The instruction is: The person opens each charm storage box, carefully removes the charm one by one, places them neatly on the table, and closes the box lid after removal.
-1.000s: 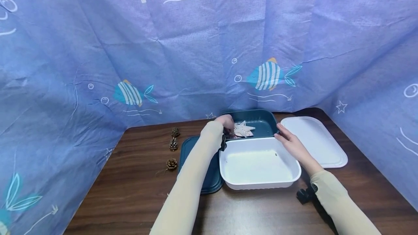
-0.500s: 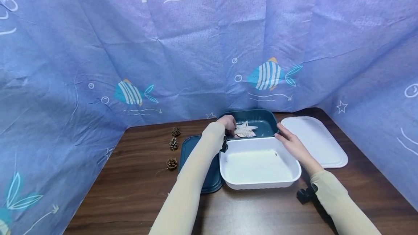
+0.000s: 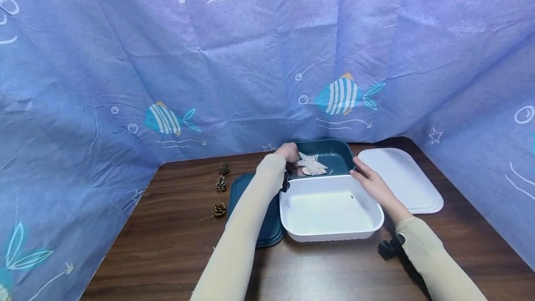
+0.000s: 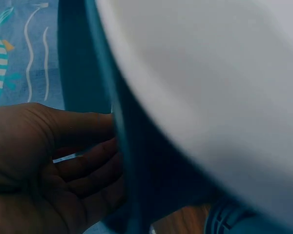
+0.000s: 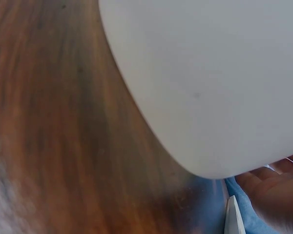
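My left hand [image 3: 289, 153] reaches into the left end of a dark blue container [image 3: 339, 167] at the back of the table. White star-shaped pieces [image 3: 311, 163] lie in that container, right beside the fingers, over a patterned flat piece [image 3: 319, 171]. In the left wrist view, the container's rim hides the fingertips of the left hand [image 4: 44, 165], and I cannot tell whether they grip anything. A white container [image 3: 332, 237] stands in front of the blue one. At its back right corner my right hand [image 3: 373, 186] rests with fingers extended along the rim.
A white lid [image 3: 403, 180] lies to the right, partly behind the right hand. On the left, a dark blue lid [image 3: 269, 233] lies under the left forearm. Three pine cones [image 3: 218, 209] are beside it. A patterned blue cloth [image 3: 234, 82] hangs behind the table.
My left hand and the star pieces beside it shift slightly right, then back left, within the blue container. The right hand stays at the white container's corner.
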Available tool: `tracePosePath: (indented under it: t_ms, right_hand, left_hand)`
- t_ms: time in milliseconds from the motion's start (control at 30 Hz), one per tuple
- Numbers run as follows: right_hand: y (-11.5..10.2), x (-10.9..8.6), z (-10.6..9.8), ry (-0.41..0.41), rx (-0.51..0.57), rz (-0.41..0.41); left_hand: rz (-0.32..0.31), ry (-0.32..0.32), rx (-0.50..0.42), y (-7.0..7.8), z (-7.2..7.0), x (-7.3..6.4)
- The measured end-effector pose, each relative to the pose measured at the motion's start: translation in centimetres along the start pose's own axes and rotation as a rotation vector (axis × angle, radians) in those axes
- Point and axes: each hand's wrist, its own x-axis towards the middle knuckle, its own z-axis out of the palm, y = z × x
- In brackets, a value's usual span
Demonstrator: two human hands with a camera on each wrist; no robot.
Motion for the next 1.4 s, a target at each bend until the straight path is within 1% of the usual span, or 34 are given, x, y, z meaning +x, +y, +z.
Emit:
tracePosePath:
  t_ms: [100,233,467,567,633,700,800,1000,1100,1167,1300,1400]
  right_hand:
    - [-0.1,0.0,0.0,0.000,-0.002,-0.001]
    - [-0.2,0.0,-0.1,0.007,-0.003,-0.021]
    - [0.0,0.0,0.1,0.005,0.009,-0.042]
    - [0.1,0.0,0.2,0.005,0.011,-0.046]
    - [0.1,0.0,0.2,0.006,0.007,-0.049]
    - [0.2,0.0,0.1,0.009,0.002,-0.054]
    - [0.1,0.0,0.0,0.008,-0.005,-0.051]
    - [-0.1,0.0,0.1,-0.004,-0.005,-0.029]
    - [-0.1,-0.1,0.1,-0.009,0.002,-0.028]
    - [-0.1,-0.1,0.1,-0.009,0.005,-0.032]
    - [0.0,-0.1,0.0,-0.012,-0.001,-0.038]
    - [-0.1,-0.1,-0.2,-0.010,-0.010,-0.038]
  left_hand:
    - [-0.005,0.009,-0.123,-0.3,-0.6,-0.5]
    - [-0.031,0.023,-0.336,-0.8,-1.0,-1.1]
    - [-0.026,0.109,-0.547,-1.7,-1.0,-1.8]
    - [-0.016,0.155,-0.650,-2.0,-1.1,-2.1]
    - [-0.002,0.183,-0.700,-2.2,-1.4,-2.4]
    - [0.010,0.205,-0.732,-2.4,-1.7,-2.7]
    - [0.023,0.228,-0.751,-2.7,-2.2,-3.1]
    - [0.012,0.256,-0.801,-3.6,-2.7,-3.3]
    - [0.016,0.293,-0.829,-3.9,-3.1,-3.6]
    - [0.030,0.322,-0.855,-4.1,-3.5,-3.9]
    - [0.038,0.382,-0.875,-4.5,-4.7,-4.6]
    - [0.041,0.408,-0.895,-5.2,-5.7,-5.4]
